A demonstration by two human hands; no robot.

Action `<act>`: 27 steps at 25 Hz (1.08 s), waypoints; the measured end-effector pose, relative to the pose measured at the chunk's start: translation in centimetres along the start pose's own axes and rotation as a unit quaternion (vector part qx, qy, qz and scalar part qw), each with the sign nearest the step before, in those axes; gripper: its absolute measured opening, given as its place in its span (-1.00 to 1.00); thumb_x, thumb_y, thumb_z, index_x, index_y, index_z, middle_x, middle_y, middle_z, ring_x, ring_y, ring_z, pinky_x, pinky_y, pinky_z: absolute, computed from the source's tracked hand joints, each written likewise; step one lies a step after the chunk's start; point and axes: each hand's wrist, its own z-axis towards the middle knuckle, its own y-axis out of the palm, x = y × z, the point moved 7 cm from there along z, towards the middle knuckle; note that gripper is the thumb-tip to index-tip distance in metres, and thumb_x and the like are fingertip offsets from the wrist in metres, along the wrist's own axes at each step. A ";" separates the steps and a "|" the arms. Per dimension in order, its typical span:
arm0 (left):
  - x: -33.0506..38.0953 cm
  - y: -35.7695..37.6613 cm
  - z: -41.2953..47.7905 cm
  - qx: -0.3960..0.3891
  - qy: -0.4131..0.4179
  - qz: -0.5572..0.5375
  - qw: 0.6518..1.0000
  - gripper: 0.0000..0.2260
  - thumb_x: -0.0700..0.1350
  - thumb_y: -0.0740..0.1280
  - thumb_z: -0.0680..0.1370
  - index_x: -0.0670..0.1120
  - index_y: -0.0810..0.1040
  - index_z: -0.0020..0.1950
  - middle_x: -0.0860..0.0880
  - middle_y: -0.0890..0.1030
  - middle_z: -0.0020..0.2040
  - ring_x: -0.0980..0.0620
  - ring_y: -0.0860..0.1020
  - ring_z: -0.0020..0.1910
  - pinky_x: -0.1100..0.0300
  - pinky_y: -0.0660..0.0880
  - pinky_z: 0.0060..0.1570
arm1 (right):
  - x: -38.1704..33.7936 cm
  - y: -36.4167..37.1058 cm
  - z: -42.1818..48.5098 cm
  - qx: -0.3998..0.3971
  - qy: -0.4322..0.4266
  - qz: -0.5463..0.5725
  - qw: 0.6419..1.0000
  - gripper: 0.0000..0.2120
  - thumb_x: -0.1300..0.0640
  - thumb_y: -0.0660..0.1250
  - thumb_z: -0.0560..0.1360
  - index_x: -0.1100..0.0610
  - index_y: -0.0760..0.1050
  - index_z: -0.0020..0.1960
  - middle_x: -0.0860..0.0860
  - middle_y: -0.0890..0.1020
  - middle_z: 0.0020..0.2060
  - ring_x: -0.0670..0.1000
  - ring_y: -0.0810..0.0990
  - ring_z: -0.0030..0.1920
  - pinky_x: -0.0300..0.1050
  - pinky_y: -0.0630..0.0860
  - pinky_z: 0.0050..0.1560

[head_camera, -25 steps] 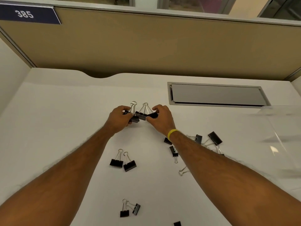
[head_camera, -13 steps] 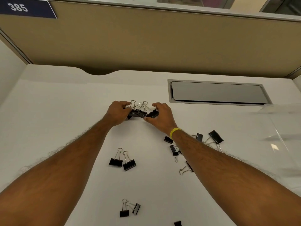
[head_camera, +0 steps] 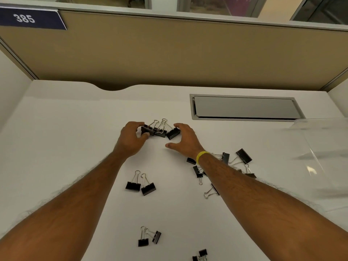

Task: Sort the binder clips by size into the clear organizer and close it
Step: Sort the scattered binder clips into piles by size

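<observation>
A row of three large black binder clips [head_camera: 160, 131] lies on the white desk [head_camera: 75, 147] between my hands, wire handles pointing away from me. My left hand [head_camera: 130, 141] pinches the left end clip between thumb and fingers. My right hand [head_camera: 185, 140] has its fingertips against the right end clip [head_camera: 173, 133], with the thumb spread away from it. The clear organizer [head_camera: 320, 147] stands at the right edge, partly out of view. More black clips of different sizes lie loose on the desk.
Two medium clips [head_camera: 140, 185] lie side by side below my hands, and another pair [head_camera: 149, 238] sits nearer me. Small clips [head_camera: 200, 255] lie at the bottom edge. A mixed cluster [head_camera: 235, 161] lies under my right forearm. A grey cable hatch [head_camera: 244, 108] is set into the desk.
The three large clips have settled flat on the desk in a row. My right thumb has come off the right clip and spread out. My left hand still holds the left clip.
</observation>
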 end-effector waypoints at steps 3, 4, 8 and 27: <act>-0.3 0.3 -1.6 -0.006 0.015 0.039 0.999 -0.47 -0.05 0.40 0.52 -0.08 0.34 0.46 -0.08 0.38 0.43 -0.12 0.33 0.41 -0.05 0.28 0.40 | -0.1 -0.4 -1.0 -0.001 0.000 -0.002 1.000 -0.18 -0.04 0.56 0.32 0.08 0.26 0.46 0.01 0.36 0.41 0.05 0.29 0.42 -0.05 0.28 0.41; 0.0 0.4 -2.1 0.001 0.024 0.063 0.998 -0.43 -0.03 0.39 0.53 -0.07 0.29 0.49 -0.07 0.33 0.48 -0.11 0.26 0.46 -0.06 0.24 0.42 | -0.3 -0.6 -1.4 -0.001 -0.005 -0.006 1.000 -0.19 -0.03 0.55 0.33 0.08 0.25 0.46 0.02 0.35 0.42 0.05 0.28 0.43 -0.06 0.26 0.42; 1.9 0.9 -4.2 0.020 0.065 0.123 0.990 -0.38 0.01 0.38 0.53 -0.05 0.23 0.53 -0.04 0.25 0.54 -0.07 0.20 0.51 -0.12 0.21 0.40 | -0.7 -1.5 -3.8 0.005 -0.024 -0.034 0.999 -0.22 -0.02 0.52 0.38 0.11 0.24 0.48 0.05 0.32 0.45 0.06 0.24 0.45 -0.06 0.22 0.45; 6.8 8.2 -14.4 -0.086 0.129 0.176 0.972 -0.49 0.03 0.32 0.55 0.01 0.31 0.48 0.02 0.29 0.51 0.00 0.23 0.47 -0.05 0.19 0.39 | 11.9 -14.5 -11.9 -0.004 0.082 -0.177 0.981 -0.45 0.37 0.23 0.45 0.09 0.35 0.41 0.05 0.33 0.45 0.13 0.24 0.46 0.00 0.26 0.45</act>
